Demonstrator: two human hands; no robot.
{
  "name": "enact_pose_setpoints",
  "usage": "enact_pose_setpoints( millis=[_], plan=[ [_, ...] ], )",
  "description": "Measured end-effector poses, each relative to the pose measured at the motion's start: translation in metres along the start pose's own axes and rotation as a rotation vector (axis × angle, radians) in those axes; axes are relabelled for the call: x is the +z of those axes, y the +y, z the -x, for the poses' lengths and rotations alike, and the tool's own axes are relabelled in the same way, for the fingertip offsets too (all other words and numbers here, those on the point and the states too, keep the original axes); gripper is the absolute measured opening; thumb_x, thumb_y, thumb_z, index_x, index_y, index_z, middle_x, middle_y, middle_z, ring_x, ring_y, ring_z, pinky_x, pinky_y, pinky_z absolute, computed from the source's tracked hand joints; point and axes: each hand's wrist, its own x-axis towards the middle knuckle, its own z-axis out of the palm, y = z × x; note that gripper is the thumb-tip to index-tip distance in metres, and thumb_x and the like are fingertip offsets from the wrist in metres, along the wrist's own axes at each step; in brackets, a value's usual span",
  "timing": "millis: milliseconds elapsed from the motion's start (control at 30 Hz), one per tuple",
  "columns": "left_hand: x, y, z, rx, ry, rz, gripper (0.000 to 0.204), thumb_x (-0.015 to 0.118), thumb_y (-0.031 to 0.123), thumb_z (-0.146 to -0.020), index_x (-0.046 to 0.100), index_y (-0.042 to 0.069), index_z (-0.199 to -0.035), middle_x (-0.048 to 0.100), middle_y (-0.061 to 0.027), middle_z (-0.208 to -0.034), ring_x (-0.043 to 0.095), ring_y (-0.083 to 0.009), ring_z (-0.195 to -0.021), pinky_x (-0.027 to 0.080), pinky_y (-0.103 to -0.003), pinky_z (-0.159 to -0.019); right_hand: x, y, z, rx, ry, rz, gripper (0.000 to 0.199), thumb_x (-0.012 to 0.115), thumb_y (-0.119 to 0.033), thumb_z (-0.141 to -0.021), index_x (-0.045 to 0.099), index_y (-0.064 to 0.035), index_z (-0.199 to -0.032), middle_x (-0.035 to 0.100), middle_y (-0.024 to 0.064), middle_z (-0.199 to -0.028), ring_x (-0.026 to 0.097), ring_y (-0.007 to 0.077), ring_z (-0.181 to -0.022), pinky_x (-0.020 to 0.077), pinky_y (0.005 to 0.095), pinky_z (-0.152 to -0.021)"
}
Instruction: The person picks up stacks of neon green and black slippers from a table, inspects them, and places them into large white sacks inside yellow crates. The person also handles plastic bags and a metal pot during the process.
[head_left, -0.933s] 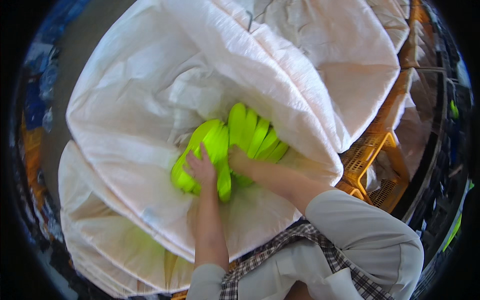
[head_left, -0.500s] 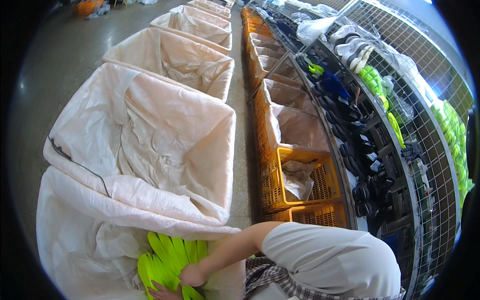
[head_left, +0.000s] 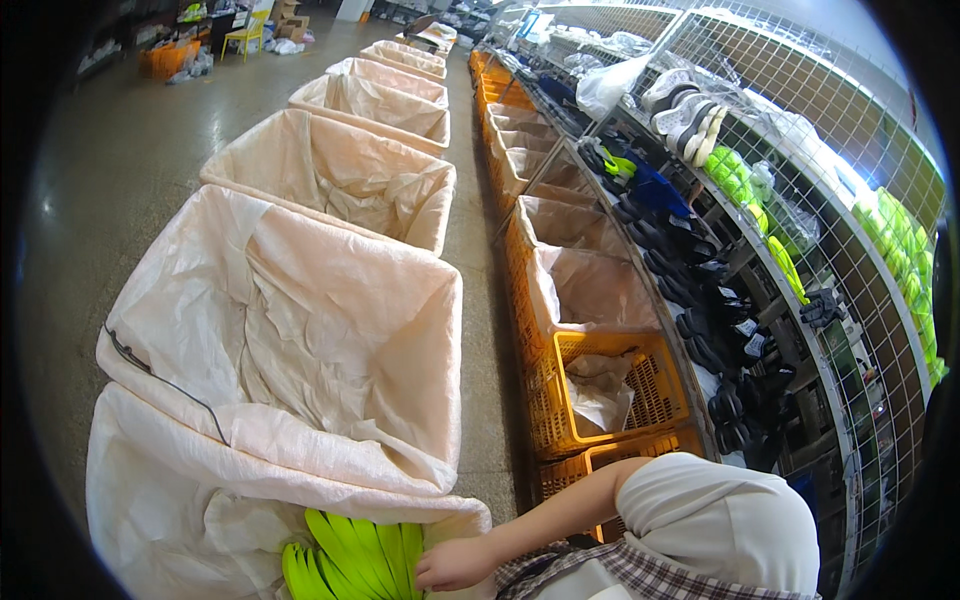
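While the right hand (head_left: pixel 456 564) is partly curled against the right edge of the fanned yellow-green flat pieces (head_left: pixel 360 556), whether it grips any cannot be told. The pieces lie to its left, inside the near white-lined bin (head_left: pixel 150 480). Out of view, the left hand has a state I cannot tell.

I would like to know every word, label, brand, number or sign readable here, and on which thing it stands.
No text can be read here.
White patches among the black shoes: perhaps labels, too small to read.
Blue-and-white sheet at the top: too small and blurred.
Bright green pieces: no writing visible.
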Motion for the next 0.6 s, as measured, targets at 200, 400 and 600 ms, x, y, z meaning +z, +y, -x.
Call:
enact_pose_setpoints(
  millis=[200,400,600],
  plan=[
    [0.007,0.000,0.008,-0.140,-0.164,0.283,0.112,0.030,0.090,-0.064,0.031,0.010,-0.142,0.035,-0.0228,-0.142,0.046,-0.0374,-0.120,0.034,-0.047,-0.098,-0.036,0.005,0.044,0.083,-0.004,0.062,0.024,0.053,-0.014,-0.085,0.055,-0.0056,-0.107,0.057,0.0129,-0.095,0.056,0.0318,-0.091,0.0467,0.0429,-0.074],
    [-0.059,-0.014,-0.023,-0.065,-0.269,-0.034,0.098,0.034,0.077,-0.071,0.032,0.009,-0.141,0.033,-0.0224,-0.142,0.043,-0.0374,-0.122,0.033,-0.050,-0.099,-0.057,-0.025,0.070,0.051,0.170,0.074,0.016,0.053,-0.020,-0.087,0.056,-0.0060,-0.095,0.058,0.0132,-0.090,0.057,0.0329,-0.085,0.0469,0.0435,-0.070],
    [-0.168,-0.017,-0.111,-0.230,0.482,0.433,0.080,0.051,0.052,-0.074,0.034,0.008,-0.139,0.036,-0.0228,-0.138,0.040,-0.0371,-0.123,0.033,-0.049,-0.099,-0.078,-0.044,0.149,0.210,0.490,0.144,0.030,0.054,-0.029,-0.090,0.051,-0.0063,-0.071,0.056,0.0142,-0.066,0.055,0.0372,-0.061,0.0448,0.0457,-0.053]
  ],
)
